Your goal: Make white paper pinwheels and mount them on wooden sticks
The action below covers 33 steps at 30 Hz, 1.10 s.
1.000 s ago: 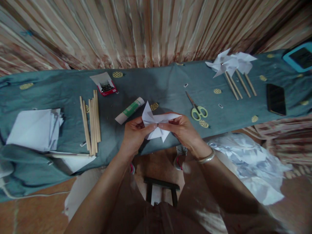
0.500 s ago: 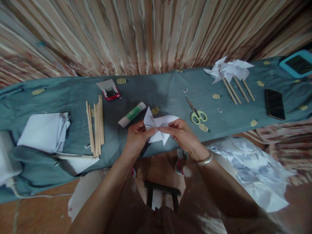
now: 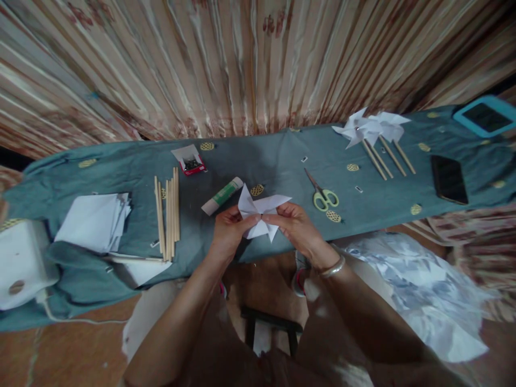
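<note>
- Head view: the left hand [image 3: 228,231] and right hand [image 3: 300,226] hold a folded white paper pinwheel [image 3: 264,205] between them, near the front edge of the cloth-covered tabletop [image 3: 274,156].
- Fingers of both hands grasp the paper from either side, thumb tips meeting over its centre; a dark speck there is too small to identify.
- Over the last second the grip barely changes; mostly the view shifts, bringing more of a white box [image 3: 28,263] in at the left.
- Judging by that, work remains at the pinwheel's centre, its folds gathered.
- Just beyond the left hand lies a glue stick [image 3: 222,196]; scissors [image 3: 321,195] lie near the right.
</note>
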Available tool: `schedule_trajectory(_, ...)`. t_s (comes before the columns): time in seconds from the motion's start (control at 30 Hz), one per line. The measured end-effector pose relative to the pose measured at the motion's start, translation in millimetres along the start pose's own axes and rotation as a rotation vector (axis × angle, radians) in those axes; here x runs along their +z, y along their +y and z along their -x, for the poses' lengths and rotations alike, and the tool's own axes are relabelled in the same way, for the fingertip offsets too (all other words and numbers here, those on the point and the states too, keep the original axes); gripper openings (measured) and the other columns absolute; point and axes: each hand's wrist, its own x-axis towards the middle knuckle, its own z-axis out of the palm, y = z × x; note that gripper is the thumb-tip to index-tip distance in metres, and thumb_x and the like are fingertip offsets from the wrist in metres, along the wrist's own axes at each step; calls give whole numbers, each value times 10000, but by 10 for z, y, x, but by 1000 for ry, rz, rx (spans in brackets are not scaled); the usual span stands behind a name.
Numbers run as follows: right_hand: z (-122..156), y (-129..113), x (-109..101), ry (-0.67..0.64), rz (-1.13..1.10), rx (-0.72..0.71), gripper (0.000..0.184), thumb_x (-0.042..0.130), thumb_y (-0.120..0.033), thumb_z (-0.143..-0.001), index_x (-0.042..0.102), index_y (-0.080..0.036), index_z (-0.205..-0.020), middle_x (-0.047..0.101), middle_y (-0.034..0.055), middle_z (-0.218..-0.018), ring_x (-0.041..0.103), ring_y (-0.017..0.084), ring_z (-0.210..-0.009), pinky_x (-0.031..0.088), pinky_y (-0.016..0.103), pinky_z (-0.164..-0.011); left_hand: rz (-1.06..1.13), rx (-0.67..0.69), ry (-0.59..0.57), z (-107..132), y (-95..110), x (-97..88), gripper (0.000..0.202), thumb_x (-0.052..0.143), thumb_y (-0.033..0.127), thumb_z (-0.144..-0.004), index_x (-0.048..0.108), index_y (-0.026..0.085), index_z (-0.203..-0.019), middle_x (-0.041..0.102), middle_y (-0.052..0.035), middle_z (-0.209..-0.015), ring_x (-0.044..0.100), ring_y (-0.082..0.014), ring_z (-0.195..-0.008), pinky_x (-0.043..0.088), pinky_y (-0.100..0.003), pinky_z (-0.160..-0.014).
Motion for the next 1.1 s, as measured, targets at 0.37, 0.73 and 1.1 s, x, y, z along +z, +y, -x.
schedule_trajectory(0.37, 13, -97, -71, 124, 12, 24, 295, 932, -311, -463, 723, -203, -641, 745, -30, -660, 646, 115, -575, 518, 246, -623, -25, 113, 39, 16, 75, -77, 363, 824, 413, -603, 759, 163, -857, 753, -48, -796, 664, -154, -691, 508, -266, -684)
schedule_trajectory(0.73, 58, -215, -187, 193, -12, 37, 298, 956, -274, -394, 692, -225, -523, 735, -28, -598, 655, 122, -526, 513, 220, -515, -648, 608, 664, -329, 563, -1244, 286, 622, 337, -766, 726, 137, -942, 733, -89, -984, 665, -209, -939, 516, -309, -861)
schedule_trajectory(1.1, 80, -264, -193, 117, 18, 21, 308, 953, -335, -417, 689, -235, -539, 729, -32, -592, 659, 131, -524, 530, 239, -514, -1306, 274, 744, -416, 695, -1556, 288, 558, 301, -769, 716, 174, -972, 737, -86, -949, 673, -274, -935, 483, -349, -859)
